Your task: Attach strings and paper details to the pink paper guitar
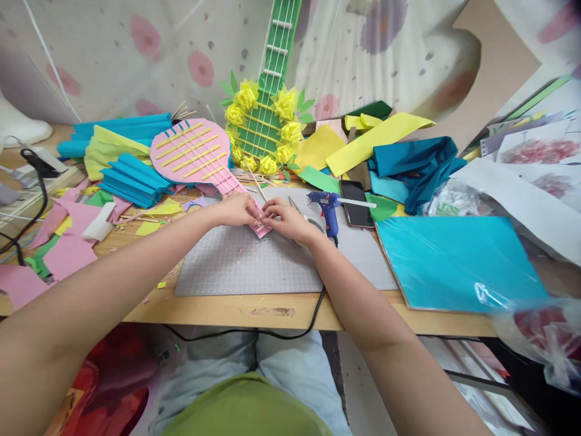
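Note:
A pink paper guitar (188, 150) with yellow bars across its body lies slanted, its neck pointing toward me over the grey cutting mat (245, 266). At the neck's near end, my left hand (236, 210) has its fingertips pinched together. Close beside it, my right hand (289, 219) bends its fingers onto the same end, thumb and forefinger closed. Whatever small thing they grip is hidden by the fingers. A thin wooden stick (255, 180) slants just behind my right hand. Scissors (294, 204) lie partly covered by that hand, beside a blue glue gun (329, 212) holding a glue stick.
Behind stands a green paper guitar (258, 130) ringed with yellow paper flowers. A phone (358, 204) lies right of the glue gun. Blue sheets (458, 260) are at the right, pink paper scraps (72, 233) at the left. A black cord (315, 312) hangs over the table's front edge.

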### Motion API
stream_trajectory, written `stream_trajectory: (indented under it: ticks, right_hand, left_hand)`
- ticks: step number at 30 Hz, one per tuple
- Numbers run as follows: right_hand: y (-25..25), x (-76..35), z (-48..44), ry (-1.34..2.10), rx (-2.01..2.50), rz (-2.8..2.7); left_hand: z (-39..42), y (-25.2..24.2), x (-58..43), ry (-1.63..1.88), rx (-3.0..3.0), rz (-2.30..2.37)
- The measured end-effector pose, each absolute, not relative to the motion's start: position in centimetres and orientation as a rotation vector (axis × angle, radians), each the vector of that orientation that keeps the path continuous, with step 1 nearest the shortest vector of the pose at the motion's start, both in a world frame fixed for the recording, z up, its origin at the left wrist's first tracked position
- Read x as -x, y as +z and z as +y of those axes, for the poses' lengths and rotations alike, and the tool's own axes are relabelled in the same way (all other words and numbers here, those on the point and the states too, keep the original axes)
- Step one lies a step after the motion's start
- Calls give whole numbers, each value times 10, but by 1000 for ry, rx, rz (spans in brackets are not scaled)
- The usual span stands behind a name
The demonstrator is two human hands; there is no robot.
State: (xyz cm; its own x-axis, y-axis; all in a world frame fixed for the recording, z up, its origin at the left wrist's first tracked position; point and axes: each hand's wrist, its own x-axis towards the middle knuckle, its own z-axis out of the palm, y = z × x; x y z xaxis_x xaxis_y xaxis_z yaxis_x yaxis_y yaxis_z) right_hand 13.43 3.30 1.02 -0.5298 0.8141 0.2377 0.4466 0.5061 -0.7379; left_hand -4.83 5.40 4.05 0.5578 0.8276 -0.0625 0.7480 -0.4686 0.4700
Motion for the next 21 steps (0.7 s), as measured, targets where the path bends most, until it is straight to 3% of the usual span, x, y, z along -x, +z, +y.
stream_trajectory:
  ticks: [21]
  right_hand:
    - [5,-128,35,855,1028,-2135]
  left_hand:
    - [55,45,50,210,-2397,1233]
